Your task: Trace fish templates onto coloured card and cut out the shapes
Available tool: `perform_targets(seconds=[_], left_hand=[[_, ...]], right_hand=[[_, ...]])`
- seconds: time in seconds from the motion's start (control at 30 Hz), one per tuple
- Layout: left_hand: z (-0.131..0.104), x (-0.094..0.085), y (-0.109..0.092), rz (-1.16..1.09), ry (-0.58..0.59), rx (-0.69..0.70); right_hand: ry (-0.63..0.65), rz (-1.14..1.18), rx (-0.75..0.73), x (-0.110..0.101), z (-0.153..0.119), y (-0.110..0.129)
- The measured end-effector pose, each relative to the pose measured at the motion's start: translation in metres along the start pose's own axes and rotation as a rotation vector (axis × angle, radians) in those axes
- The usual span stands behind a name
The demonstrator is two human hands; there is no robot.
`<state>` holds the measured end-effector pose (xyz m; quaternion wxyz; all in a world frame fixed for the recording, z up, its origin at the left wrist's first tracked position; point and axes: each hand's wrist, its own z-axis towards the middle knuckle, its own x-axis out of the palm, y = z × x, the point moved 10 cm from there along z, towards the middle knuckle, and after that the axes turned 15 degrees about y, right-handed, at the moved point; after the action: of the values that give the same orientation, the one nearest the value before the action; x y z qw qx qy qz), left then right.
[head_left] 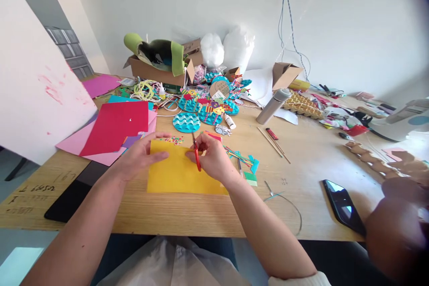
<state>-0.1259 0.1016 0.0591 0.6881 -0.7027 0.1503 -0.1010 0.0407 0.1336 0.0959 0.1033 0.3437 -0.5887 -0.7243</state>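
Note:
A sheet of yellow paper (177, 174) is in front of me near the table's front edge. My left hand (145, 154) grips its upper left part, thumb across the front face and the other fingers partly hidden behind. My right hand (209, 154) is closed round a pair of scissors with red handles (197, 161), held over the paper's upper right part. The blades point away from me, beyond the paper's top edge. Small coloured paper bits (173, 140) lie just behind that edge. Whether the blades touch the paper, I cannot tell.
Red paper (115, 125) tops a stack at left, beside a black tablet-like slab (80, 187). Blue decorated discs (186, 122), a grey flask (274, 106) and a white bottle (230, 121) stand behind. At right lie a phone (343, 205) and another person's blurred hand (392, 228).

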Motion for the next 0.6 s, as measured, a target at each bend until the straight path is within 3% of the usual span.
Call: perform_targets(seconds=[0.1, 0.23, 0.37, 0.47, 0.6], left_hand=[[-0.008, -0.001, 0.012, -0.285, 0.007, 0.03], [-0.01, 0.005, 0.023, -0.276, -0.001, -0.048], [-0.008, 0.004, 0.016, -0.25, -0.037, -0.057], [-0.008, 0.002, 0.015, -0.257, -0.036, -0.073], [-0.008, 0.006, 0.02, -0.274, -0.01, -0.11]], right_hand=[[-0.103, 0.189, -0.04, -0.012, -0.001, 0.009], [-0.141, 0.249, -0.017, -0.019, -0.005, 0.008], [-0.186, 0.094, -0.017, -0.046, -0.023, 0.01], [0.016, -0.198, 0.044, -0.048, -0.036, 0.007], [0.343, -0.597, 0.141, -0.029, -0.051, -0.013]])
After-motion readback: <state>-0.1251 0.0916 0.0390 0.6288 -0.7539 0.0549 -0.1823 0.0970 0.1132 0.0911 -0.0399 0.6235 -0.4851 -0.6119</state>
